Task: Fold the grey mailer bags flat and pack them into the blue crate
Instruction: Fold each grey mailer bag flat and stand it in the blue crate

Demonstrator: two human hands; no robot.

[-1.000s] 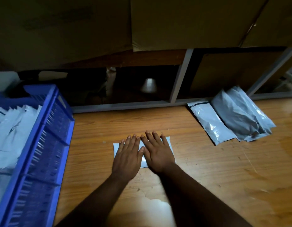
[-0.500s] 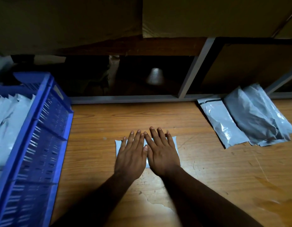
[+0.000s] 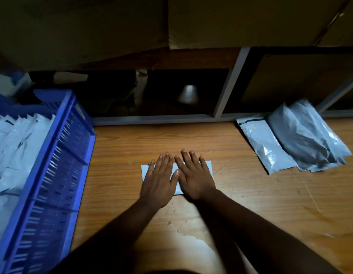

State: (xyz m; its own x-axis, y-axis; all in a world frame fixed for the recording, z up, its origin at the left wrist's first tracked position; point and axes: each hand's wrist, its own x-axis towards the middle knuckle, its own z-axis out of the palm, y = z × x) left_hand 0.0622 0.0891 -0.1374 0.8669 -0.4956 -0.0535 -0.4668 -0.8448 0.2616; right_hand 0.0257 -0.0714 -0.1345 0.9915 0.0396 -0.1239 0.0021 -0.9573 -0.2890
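Barely any change vs earlier frames: both hands stay flat on the folded mailer, same spot mid-desk; only the view shifted a bit.

Left hand (image 3: 158, 179) palm down on left half of the folded grey mailer bag (image 3: 208, 165), fingers straight & close together, thumb tip angled toward the right hand. Right hand (image 3: 194, 177) palm down on right half, fingers straight, slightly fanned. Neither hand gripping, just pressing. Hands just beside each other, left thumb touching or nearly touching the right hand, can't tell which.

Folded bag lies flat on the wooden desk (image 3: 240, 194), mostly covered by the hands; corners visible at left & right edges plus a strip between the hands.

Blue crate (image 3: 59, 165) on left side of desk, well apart from the folded bag. Folded pale bags in crate (image 3: 19, 143) stand packed on edge in a row.

Pile of unfolded grey mailer bags (image 3: 298, 139) at far right of desk, against the grey frame rail (image 3: 161, 118). Overlapping, one w/ dark seal strip on the near-left side of the pile.

Cardboard boxes (image 3: 240, 20) on shelf above, dim.
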